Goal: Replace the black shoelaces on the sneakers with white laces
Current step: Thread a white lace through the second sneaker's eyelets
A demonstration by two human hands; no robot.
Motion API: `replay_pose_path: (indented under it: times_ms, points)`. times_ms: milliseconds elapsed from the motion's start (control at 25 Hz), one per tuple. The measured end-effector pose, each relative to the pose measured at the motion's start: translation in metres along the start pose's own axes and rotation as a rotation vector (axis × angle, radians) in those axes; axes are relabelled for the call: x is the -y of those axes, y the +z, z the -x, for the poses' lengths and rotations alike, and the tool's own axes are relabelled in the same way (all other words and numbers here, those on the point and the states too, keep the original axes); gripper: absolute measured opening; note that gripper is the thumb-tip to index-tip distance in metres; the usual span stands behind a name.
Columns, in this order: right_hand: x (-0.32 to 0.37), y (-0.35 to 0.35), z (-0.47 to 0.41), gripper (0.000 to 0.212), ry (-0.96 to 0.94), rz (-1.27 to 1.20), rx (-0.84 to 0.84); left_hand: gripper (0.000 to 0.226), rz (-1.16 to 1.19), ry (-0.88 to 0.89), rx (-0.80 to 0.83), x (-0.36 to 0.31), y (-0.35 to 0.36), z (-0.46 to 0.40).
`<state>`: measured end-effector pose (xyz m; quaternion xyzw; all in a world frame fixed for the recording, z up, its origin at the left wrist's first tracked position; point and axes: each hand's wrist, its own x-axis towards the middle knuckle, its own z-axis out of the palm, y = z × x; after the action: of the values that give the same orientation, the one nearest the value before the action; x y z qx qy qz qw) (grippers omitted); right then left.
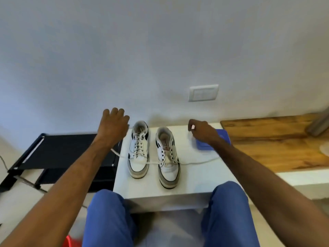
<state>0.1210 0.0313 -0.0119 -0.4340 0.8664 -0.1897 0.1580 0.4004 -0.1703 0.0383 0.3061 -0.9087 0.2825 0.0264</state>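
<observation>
- White table (pixel 194 186) at the centre carries two white sneakers side by side, toes toward the near edge.
- Left sneaker (pixel 138 154) is fully laced in white, with its lace ends loose over the tongue.
- Right sneaker (pixel 167 157) has one white lace (pixel 199 162) passed through only its lowest eyelets; the eyelets above are bare. The lace runs out flat to both sides: left across the toe of the left sneaker and off the table's left edge, right across the tabletop under the right forearm.
- Left hand (pixel 112 124) is raised at the table's far left corner, just left of the left sneaker's heel. Its back faces the camera; I cannot tell whether it holds the lace.
- Right hand (pixel 201 130) hovers right of the right sneaker, fingers bent down, thumb and forefinger pinched together on what looks like the white lace's end.
- Blue flat box (pixel 222 138) lies on the table beneath the right wrist.
- Black rack (pixel 58 148) stands left of the table; a wooden surface (pixel 267 139) lies to the right.
</observation>
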Motion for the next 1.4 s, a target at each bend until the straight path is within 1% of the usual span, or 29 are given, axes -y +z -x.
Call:
replay_pose_path:
  times_ms: [40, 80, 160, 240, 320, 440, 560, 640, 760, 880, 920, 1000, 1080, 1120, 1160, 1200, 1280, 1320, 1360, 1400]
  points:
    - [-0.005, 0.027, -0.001, 0.027, -0.002, -0.054, 0.058, 0.031, 0.14, 0.044, 0.061, -0.022, 0.009, 0.002]
    - [-0.009, 0.054, 0.001, 0.03, 0.007, -0.105, 0.121, 0.035, 0.273, 0.101, 0.154, -0.048, 0.02, 0.008]
    - [-0.016, 0.098, 0.009, 0.026, 0.064, -0.206, 0.184, 0.042, 0.45, 0.189, 0.334, -0.098, 0.042, 0.024]
    - [-0.024, 0.128, 0.015, 0.017, 0.108, -0.32, 0.16, 0.048, 0.543, 0.205, 0.417, -0.131, 0.07, 0.036]
    - [-0.028, 0.145, 0.024, 0.017, 0.129, -0.425, 0.107, 0.047, 0.588, 0.197, 0.45, -0.145, 0.089, 0.041]
    - [-0.033, 0.158, 0.033, 0.02, 0.174, -0.566, 0.048, 0.039, 0.687, 0.213, 0.497, -0.155, 0.107, 0.04]
    - [-0.034, 0.164, 0.038, 0.017, 0.177, -0.632, 0.001, 0.024, 0.923, 0.202, 0.519, -0.156, 0.118, 0.038]
    - [-0.034, 0.166, 0.038, 0.016, 0.172, -0.64, -0.009, 0.029, 1.04, 0.166, 0.524, -0.15, 0.118, 0.038]
    - [-0.034, 0.168, 0.039, 0.019, 0.174, -0.628, -0.014, 0.035, 1.285, 0.044, 0.63, -0.141, 0.117, 0.034]
    - [-0.034, 0.168, 0.04, 0.022, 0.161, -0.59, -0.01, 0.021, 1.436, -0.054, 0.784, -0.128, 0.117, 0.033]
    - [-0.035, 0.168, 0.041, 0.023, 0.152, -0.561, -0.013, 0.021, 1.467, -0.075, 0.82, -0.124, 0.116, 0.034]
    - [-0.034, 0.169, 0.041, 0.024, 0.142, -0.52, -0.019, 0.032, 1.509, -0.12, 0.812, -0.119, 0.117, 0.036]
    - [-0.033, 0.169, 0.042, 0.024, 0.128, -0.517, -0.015, 0.049, 1.532, -0.14, 0.746, -0.117, 0.116, 0.037]
    - [-0.032, 0.169, 0.042, 0.023, 0.12, -0.518, -0.009, 0.049, 1.496, -0.13, 0.714, -0.117, 0.115, 0.037]
    - [-0.032, 0.169, 0.043, 0.022, 0.112, -0.518, -0.003, 0.044, 1.414, -0.089, 0.681, -0.116, 0.113, 0.037]
    - [-0.033, 0.17, 0.042, 0.02, 0.105, -0.519, 0.0, 0.038, 1.303, -0.021, 0.642, -0.115, 0.112, 0.036]
    - [-0.035, 0.17, 0.038, 0.013, 0.082, -0.529, -0.006, 0.033, 1.061, 0.109, 0.517, -0.11, 0.107, 0.029]
    - [-0.037, 0.169, 0.035, 0.015, 0.074, -0.521, -0.016, 0.033, 0.994, 0.125, 0.455, -0.108, 0.103, 0.025]
    - [-0.039, 0.169, 0.031, 0.018, 0.077, -0.484, -0.029, 0.032, 0.997, 0.111, 0.393, -0.107, 0.1, 0.023]
    - [-0.041, 0.167, 0.027, 0.02, 0.091, -0.421, -0.046, 0.031, 1.048, 0.096, 0.333, -0.108, 0.098, 0.022]
